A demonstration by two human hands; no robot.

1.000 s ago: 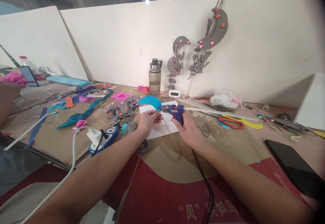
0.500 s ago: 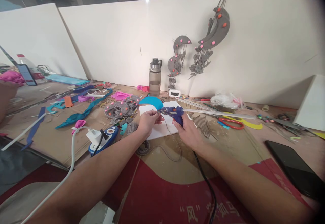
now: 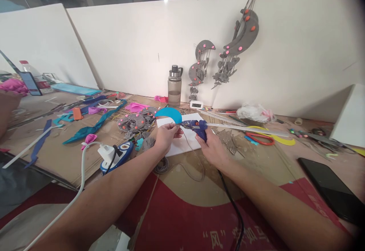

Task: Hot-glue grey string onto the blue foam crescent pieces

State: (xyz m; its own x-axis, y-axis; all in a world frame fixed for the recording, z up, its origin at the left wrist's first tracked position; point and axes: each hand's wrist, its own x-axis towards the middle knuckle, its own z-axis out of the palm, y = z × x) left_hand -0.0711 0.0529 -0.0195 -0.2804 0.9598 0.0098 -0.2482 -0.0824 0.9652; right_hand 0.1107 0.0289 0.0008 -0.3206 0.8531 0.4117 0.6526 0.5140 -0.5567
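Note:
My right hand (image 3: 212, 149) grips a blue hot glue gun (image 3: 196, 126) with a clear glue stick sticking out behind it and a black cord trailing toward me. Its nozzle points left at a blue crescent-shaped foam piece (image 3: 169, 113) that my left hand (image 3: 165, 135) pinches at the lower tip. A thin grey string (image 3: 191, 156) hangs from that spot and loops over the table. Both hands hover over a white sheet (image 3: 182, 144).
A grey pile of decorated crescents (image 3: 136, 122) lies left of the sheet. A water bottle (image 3: 174, 86), red-handled scissors (image 3: 260, 137), a black phone (image 3: 332, 189), a white plug with blue power strip (image 3: 115, 155) and foam strips (image 3: 91, 127) surround the hands. Grey crescent mobiles (image 3: 239, 38) hang on the wall.
The glue gun has shifted slightly left and down, bringing its nozzle closer to the tip of the blue crescent. My left hand holds nearly still.

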